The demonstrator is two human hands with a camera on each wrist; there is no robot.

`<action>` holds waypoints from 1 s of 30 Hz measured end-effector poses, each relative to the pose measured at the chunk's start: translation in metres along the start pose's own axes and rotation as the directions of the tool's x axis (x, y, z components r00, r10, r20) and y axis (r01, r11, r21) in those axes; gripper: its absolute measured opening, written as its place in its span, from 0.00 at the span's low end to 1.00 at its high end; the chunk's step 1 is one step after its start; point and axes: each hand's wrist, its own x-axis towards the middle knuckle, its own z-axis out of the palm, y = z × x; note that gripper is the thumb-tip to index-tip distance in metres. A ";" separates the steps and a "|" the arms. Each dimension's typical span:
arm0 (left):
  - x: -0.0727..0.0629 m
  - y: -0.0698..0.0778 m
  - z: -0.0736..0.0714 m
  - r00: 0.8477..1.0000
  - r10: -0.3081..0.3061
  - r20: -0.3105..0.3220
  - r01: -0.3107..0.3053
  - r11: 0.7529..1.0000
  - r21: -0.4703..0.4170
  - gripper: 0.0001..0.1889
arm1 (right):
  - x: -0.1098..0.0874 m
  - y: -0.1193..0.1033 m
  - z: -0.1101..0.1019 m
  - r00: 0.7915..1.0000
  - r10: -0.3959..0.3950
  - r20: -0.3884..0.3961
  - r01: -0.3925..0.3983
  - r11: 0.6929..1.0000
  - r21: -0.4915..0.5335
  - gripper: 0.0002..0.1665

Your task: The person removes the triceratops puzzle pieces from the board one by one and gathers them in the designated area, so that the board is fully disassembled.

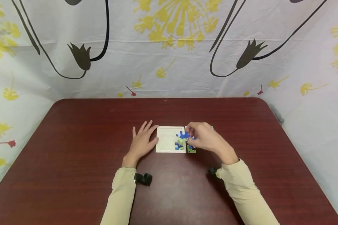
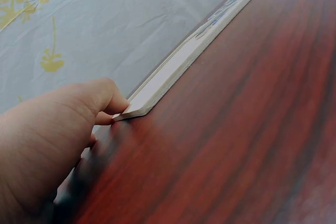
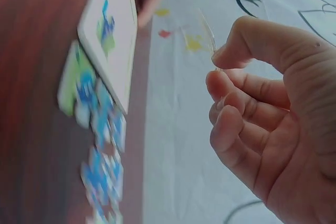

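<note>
A pale, shallow puzzle tray (image 1: pixel 166 139) lies on the table, with a blue-and-green puzzle piece (image 1: pixel 178 146) in its lower right corner. My left hand (image 1: pixel 141 143) rests at the tray's left side, fingers spread, thumb and forefinger touching the edge. Above the tray's right side, my right hand (image 1: pixel 207 138) pinches a blue puzzle piece (image 1: pixel 182 135) between thumb and fingertips. The right wrist view shows that piece nearly edge-on. Loose puzzle pieces (image 3: pixel 102 174) lie along the tray's right side, partly hidden under my right hand in the head view.
The dark red wooden table (image 1: pixel 87 140) extends around the tray on all sides. Behind it hangs a white cloth (image 1: pixel 191 68) printed with yellow and dark flowers. Each wrist carries a small black camera (image 1: pixel 147 179).
</note>
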 end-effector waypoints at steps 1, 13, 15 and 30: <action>0.000 0.000 0.000 1.000 0.002 -0.002 -0.002 1.000 -0.002 0.28 | -0.003 0.002 -0.004 1.000 0.004 -0.003 -0.004 1.000 -0.006 0.10; 0.000 0.000 0.000 1.000 0.004 0.001 -0.004 1.000 0.004 0.28 | -0.048 0.037 -0.016 0.987 0.107 0.121 -0.103 0.994 -0.037 0.10; -0.001 0.000 0.000 1.000 0.003 0.003 -0.003 1.000 0.000 0.28 | -0.054 0.044 -0.014 0.980 0.130 0.147 -0.131 0.991 -0.007 0.10; 0.000 -0.004 0.002 1.000 0.021 -0.011 -0.021 1.000 -0.012 0.28 | -0.064 0.064 0.000 0.967 0.143 0.213 -0.160 0.985 0.066 0.09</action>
